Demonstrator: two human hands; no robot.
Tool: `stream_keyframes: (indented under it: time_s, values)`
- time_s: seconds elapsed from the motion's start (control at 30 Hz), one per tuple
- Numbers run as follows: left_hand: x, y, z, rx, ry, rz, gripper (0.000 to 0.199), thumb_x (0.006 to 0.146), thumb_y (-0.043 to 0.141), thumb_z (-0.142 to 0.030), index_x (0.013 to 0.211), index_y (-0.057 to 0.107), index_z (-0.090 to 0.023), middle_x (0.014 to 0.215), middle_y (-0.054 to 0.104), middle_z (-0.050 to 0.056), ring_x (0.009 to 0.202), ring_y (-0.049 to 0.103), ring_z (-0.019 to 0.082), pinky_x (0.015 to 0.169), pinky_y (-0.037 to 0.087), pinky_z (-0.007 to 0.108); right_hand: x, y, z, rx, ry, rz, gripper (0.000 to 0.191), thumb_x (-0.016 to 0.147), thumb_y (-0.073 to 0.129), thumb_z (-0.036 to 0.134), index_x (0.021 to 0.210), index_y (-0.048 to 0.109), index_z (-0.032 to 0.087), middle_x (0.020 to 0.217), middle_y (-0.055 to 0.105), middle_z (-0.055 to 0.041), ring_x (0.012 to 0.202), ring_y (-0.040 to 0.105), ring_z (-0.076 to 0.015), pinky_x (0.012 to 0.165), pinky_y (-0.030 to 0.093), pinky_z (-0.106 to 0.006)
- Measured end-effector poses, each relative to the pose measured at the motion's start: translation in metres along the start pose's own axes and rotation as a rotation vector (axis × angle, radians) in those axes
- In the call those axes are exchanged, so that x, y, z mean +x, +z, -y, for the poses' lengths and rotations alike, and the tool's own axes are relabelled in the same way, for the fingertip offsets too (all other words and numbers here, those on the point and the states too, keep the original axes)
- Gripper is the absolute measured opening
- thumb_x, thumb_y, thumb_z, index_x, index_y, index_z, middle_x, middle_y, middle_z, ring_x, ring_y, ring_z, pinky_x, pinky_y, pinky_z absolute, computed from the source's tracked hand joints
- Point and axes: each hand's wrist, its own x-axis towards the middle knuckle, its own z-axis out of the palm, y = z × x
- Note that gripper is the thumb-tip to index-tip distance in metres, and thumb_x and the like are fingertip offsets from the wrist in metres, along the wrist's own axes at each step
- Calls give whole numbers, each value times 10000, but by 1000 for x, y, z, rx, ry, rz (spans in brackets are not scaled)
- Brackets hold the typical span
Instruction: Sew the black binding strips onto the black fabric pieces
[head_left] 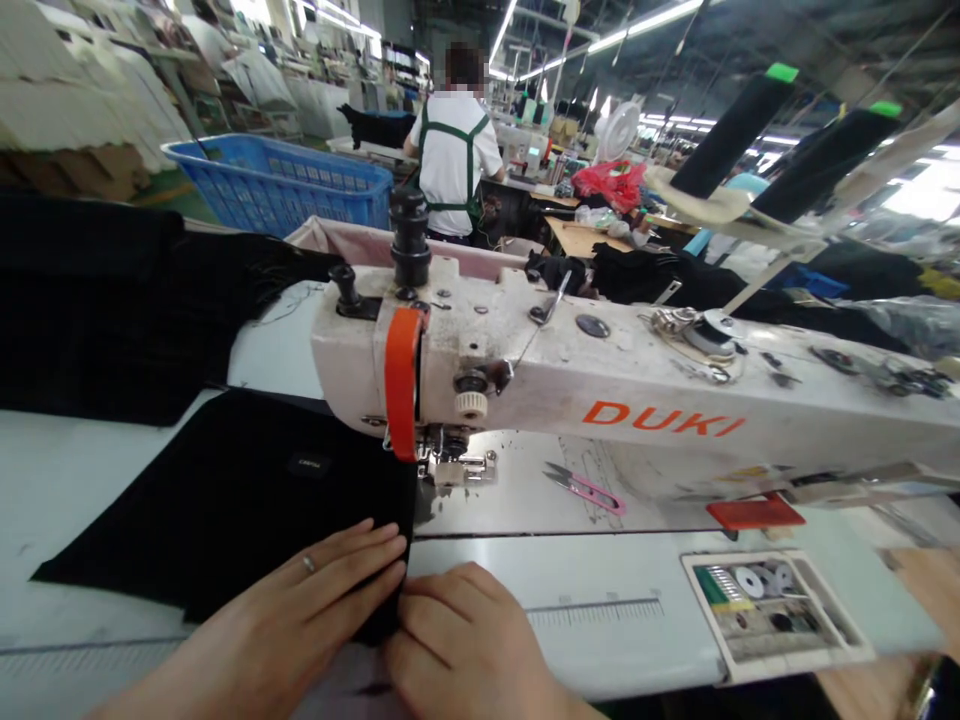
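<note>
A black fabric piece with a small dark label lies on the white sewing table, its right edge beside the presser foot of the sewing machine. My left hand, a ring on one finger, rests flat on this cloth with the fingers stretched out toward its right edge. Close beside it, my right hand has its fingers curled and closed at the fabric's near right edge, pinching it. The fingertips of the right hand are partly hidden.
Pink thread snips lie under the machine arm. A tray of bobbins is set into the table at right. Stacked black cloth covers the left side. Beyond stand a blue basket and a person facing away.
</note>
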Motion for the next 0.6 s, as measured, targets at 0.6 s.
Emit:
stream_keyframes:
  time_s: [0.6]
  values:
    - [-3, -4, 14, -414, -355, -33, 475, 1050, 544, -262, 1506, 547, -398, 1480, 658, -80, 1312, 668, 135, 1173, 510, 261, 3, -16, -20, 129, 1, 311, 153, 1088, 571, 179, 963, 657, 173, 933, 707, -4, 844, 613, -171, 750, 478, -346]
